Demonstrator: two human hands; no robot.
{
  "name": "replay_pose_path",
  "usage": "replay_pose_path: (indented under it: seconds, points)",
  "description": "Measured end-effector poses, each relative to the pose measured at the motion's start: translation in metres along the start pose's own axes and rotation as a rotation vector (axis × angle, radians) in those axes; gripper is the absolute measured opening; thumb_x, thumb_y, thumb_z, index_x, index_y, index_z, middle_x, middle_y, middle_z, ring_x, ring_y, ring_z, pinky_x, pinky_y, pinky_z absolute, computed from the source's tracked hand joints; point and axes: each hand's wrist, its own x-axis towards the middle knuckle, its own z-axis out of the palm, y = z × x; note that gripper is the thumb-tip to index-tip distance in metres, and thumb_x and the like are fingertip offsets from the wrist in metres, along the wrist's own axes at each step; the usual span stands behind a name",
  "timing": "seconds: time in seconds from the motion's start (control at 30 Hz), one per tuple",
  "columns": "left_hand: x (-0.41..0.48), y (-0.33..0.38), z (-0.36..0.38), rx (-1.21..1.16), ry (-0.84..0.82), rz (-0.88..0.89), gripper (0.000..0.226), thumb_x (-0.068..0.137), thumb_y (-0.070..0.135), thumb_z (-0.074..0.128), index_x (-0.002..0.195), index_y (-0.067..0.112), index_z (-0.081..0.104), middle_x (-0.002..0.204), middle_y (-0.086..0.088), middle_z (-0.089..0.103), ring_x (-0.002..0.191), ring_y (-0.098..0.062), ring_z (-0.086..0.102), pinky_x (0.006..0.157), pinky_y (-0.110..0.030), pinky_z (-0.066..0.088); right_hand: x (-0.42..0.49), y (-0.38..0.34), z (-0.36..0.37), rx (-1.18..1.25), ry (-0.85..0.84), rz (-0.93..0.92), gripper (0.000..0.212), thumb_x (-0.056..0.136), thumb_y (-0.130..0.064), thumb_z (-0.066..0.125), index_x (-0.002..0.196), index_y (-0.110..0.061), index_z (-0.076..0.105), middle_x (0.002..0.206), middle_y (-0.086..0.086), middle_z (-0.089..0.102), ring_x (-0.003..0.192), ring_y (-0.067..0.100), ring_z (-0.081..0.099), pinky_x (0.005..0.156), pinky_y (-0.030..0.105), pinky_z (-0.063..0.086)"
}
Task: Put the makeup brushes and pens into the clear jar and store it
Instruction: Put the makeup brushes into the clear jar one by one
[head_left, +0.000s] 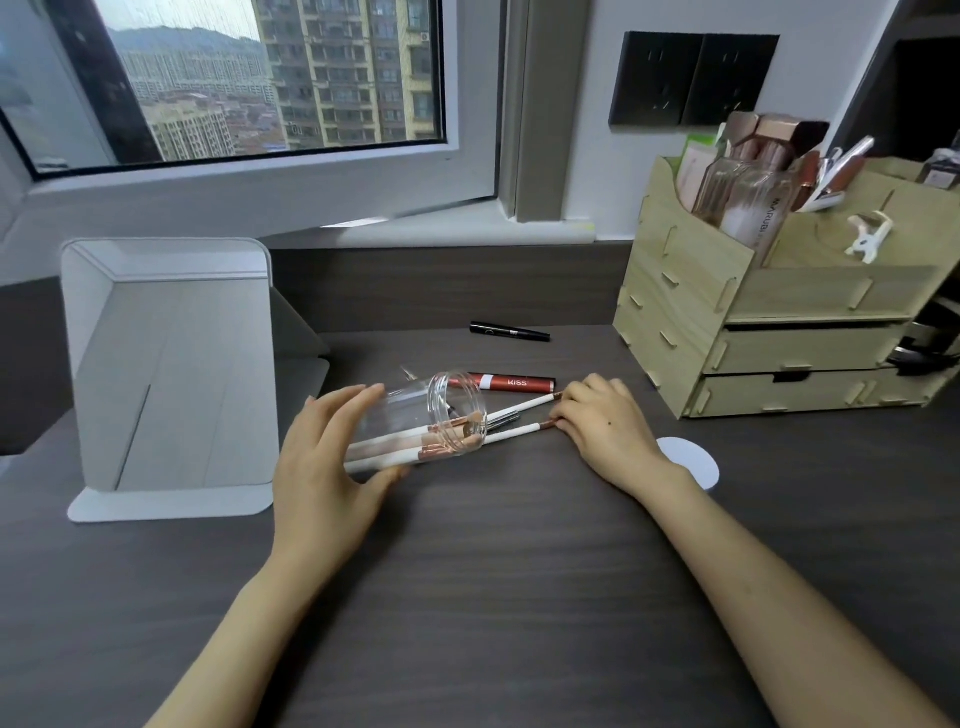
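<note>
On the dark desk (493, 571) by the window (260, 78), left grip (332, 457) holds the jar (421, 421); right grip (608, 421) pinches brushes (519, 405).

— How many jars? 
— One clear jar (415, 421), on its side in the left hand (322, 467).
— And brushes? 
— Two white brushes (511, 434) reach from the jar's mouth to the right hand (608, 426). Those inside I can't count.
— Pens? 
— One red pen (511, 383) and one black pen (509, 331), past both hands.
</note>
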Motion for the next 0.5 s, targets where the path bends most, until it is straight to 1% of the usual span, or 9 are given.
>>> replay_pose_path:
  seconds: [0.1, 0.13, 0.17, 0.23, 0.27, 0.33, 0.37, 0.43, 0.5]
  points:
    - [0.0, -0.001, 0.001, 0.0, 0.013, -0.005, 0.072, 0.058, 0.007, 0.087, 0.122, 0.012, 0.056, 0.119, -0.009, 0.058, 0.109, -0.024, 0.051, 0.094, -0.058, 0.042, -0.009, -0.001, -0.008, -0.005, 0.0, -0.023, 0.007, 0.086, -0.014, 0.06, 0.088, -0.009, 0.065, 0.092, 0.009, 0.065, 0.092, 0.032, 0.053, 0.077, 0.038, 0.036]
    - [0.0, -0.002, 0.001, 0.001, 0.014, -0.006, 0.072, 0.058, 0.008, 0.087, 0.122, 0.012, 0.056, 0.119, -0.008, 0.058, 0.109, -0.025, 0.051, 0.096, -0.055, 0.042, -0.012, -0.001, -0.013, 0.016, 0.006, -0.011, 0.007, 0.087, -0.014, 0.058, 0.088, -0.01, 0.064, 0.092, 0.008, 0.064, 0.092, 0.031, 0.052, 0.077, 0.037, 0.035]
    - [0.0, -0.002, 0.002, 0.002, 0.015, -0.007, 0.073, 0.057, 0.008, 0.087, 0.122, 0.013, 0.055, 0.12, -0.008, 0.058, 0.109, -0.025, 0.052, 0.098, -0.047, 0.042, -0.016, 0.0, -0.02, 0.068, 0.03, 0.019, 0.007, 0.088, -0.013, 0.057, 0.088, -0.01, 0.063, 0.092, 0.008, 0.064, 0.091, 0.031, 0.052, 0.077, 0.037, 0.035]
    - [0.0, -0.004, 0.002, 0.005, 0.018, -0.008, 0.073, 0.057, 0.009, 0.087, 0.122, 0.013, 0.055, 0.12, -0.008, 0.058, 0.109, -0.023, 0.051, 0.096, -0.027, 0.036, -0.024, 0.003, -0.038, 0.307, 0.134, 0.126, 0.007, 0.088, -0.01, 0.057, 0.088, -0.011, 0.065, 0.088, 0.007, 0.065, 0.085, 0.025, 0.054, 0.077, 0.034, 0.041]
    - [0.0, -0.004, 0.002, 0.009, 0.018, -0.004, 0.072, 0.057, 0.008, 0.087, 0.121, 0.013, 0.055, 0.119, -0.008, 0.058, 0.109, -0.021, 0.05, 0.093, -0.02, 0.032, -0.03, 0.005, -0.05, 0.48, 0.2, 0.204, 0.01, 0.088, -0.008, 0.057, 0.087, -0.014, 0.065, 0.084, 0.005, 0.065, 0.081, 0.019, 0.055, 0.075, 0.027, 0.043]
    - [0.001, -0.005, 0.003, 0.013, 0.018, 0.006, 0.072, 0.056, 0.008, 0.087, 0.121, 0.012, 0.054, 0.119, -0.009, 0.058, 0.108, -0.019, 0.048, 0.092, -0.015, 0.029, -0.043, 0.007, -0.072, 0.809, 0.361, 0.353, 0.019, 0.088, -0.007, 0.057, 0.084, -0.023, 0.065, 0.073, -0.002, 0.061, 0.067, 0.007, 0.053, 0.063, 0.013, 0.042]
    - [0.001, -0.005, 0.004, 0.012, 0.017, 0.008, 0.072, 0.056, 0.007, 0.086, 0.121, 0.011, 0.054, 0.118, -0.01, 0.058, 0.108, -0.018, 0.047, 0.092, -0.014, 0.028, -0.05, 0.005, -0.082, 0.911, 0.431, 0.386, 0.021, 0.088, -0.007, 0.057, 0.084, -0.026, 0.065, 0.068, -0.006, 0.059, 0.061, 0.006, 0.05, 0.059, 0.012, 0.041]
    - [0.0, -0.005, 0.006, 0.015, 0.013, 0.011, 0.07, 0.056, 0.004, 0.084, 0.119, 0.01, 0.053, 0.117, -0.011, 0.057, 0.107, -0.017, 0.046, 0.091, -0.011, 0.026, -0.059, -0.009, -0.096, 0.997, 0.506, 0.361, 0.021, 0.088, -0.006, 0.058, 0.084, -0.026, 0.065, 0.062, -0.011, 0.059, 0.057, 0.005, 0.05, 0.057, 0.012, 0.041]
    - [0.0, -0.006, 0.007, 0.009, 0.0, 0.013, 0.068, 0.057, 0.002, 0.081, 0.118, 0.009, 0.053, 0.116, -0.011, 0.056, 0.107, -0.018, 0.046, 0.09, -0.013, 0.028, -0.06, -0.03, -0.104, 0.967, 0.527, 0.269, 0.015, 0.085, -0.008, 0.06, 0.083, -0.022, 0.066, 0.066, -0.015, 0.063, 0.061, 0.001, 0.054, 0.058, 0.007, 0.04]
